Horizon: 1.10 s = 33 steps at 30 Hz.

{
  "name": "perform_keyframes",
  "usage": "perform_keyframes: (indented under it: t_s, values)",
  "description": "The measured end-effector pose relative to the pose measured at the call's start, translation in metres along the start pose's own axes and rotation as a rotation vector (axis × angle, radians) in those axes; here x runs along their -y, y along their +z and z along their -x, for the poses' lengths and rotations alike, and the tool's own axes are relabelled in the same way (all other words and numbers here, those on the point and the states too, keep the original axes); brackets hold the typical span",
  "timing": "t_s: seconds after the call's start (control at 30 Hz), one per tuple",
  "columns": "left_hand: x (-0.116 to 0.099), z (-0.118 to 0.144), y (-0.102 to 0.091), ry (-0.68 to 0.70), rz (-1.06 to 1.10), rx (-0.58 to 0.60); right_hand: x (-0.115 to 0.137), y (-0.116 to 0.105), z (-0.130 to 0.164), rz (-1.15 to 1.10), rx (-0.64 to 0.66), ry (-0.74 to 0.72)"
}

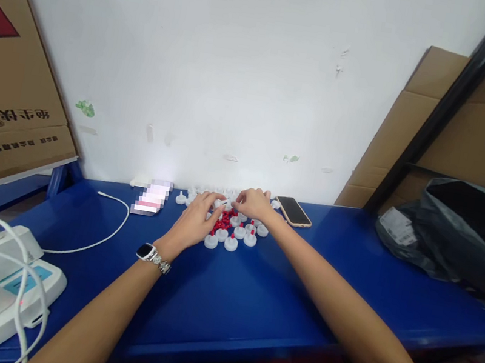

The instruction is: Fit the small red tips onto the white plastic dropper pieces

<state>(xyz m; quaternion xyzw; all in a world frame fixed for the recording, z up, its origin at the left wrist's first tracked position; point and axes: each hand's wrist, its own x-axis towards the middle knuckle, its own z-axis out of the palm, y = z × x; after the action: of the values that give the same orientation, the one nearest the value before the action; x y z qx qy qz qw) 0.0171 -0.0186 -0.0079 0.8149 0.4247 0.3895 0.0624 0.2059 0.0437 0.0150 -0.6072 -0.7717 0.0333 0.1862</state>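
My left hand (196, 218), with a watch at the wrist, curls its thumb and fingers around a white nozzle cap (220, 203). Close beside it, my right hand (255, 204) has its fingers pinched together near that cap. What sits between the right fingertips is too small to make out. Below both hands lies a heap of small red tips (226, 220). Around the heap stand several round white caps with red tips on top, such as the front white cap (231, 243). More plain white caps (181, 198) lie behind my hands, partly hidden by them.
Everything rests on a blue table (223, 301) against a white wall. A phone (293, 212) lies right of the caps, and a blurred-out device (152, 198) lies left. A power strip (45, 291) with white cables fills the near left. A dark plastic bag (446, 232) sits at the right.
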Motion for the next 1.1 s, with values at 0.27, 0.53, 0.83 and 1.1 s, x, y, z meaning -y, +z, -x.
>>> perform_keyframes:
  t_s: [0.27, 0.53, 0.83, 1.1]
  values:
    - [-0.001, 0.001, 0.000, -0.004, -0.015, 0.029, 0.004, 0.010, -0.021, 0.117, 0.209, 0.024]
    - [-0.002, 0.000, -0.003, -0.005, 0.036, 0.039, 0.005, -0.004, 0.011, -0.431, -0.005, 0.013]
    - [-0.011, 0.002, -0.002, -0.010, 0.117, 0.023, 0.027, 0.004, 0.048, -1.211, -0.086, 0.019]
    - [-0.009, 0.002, -0.002, -0.018, 0.124, 0.012, 0.030, 0.008, 0.054, -1.160, -0.102, -0.121]
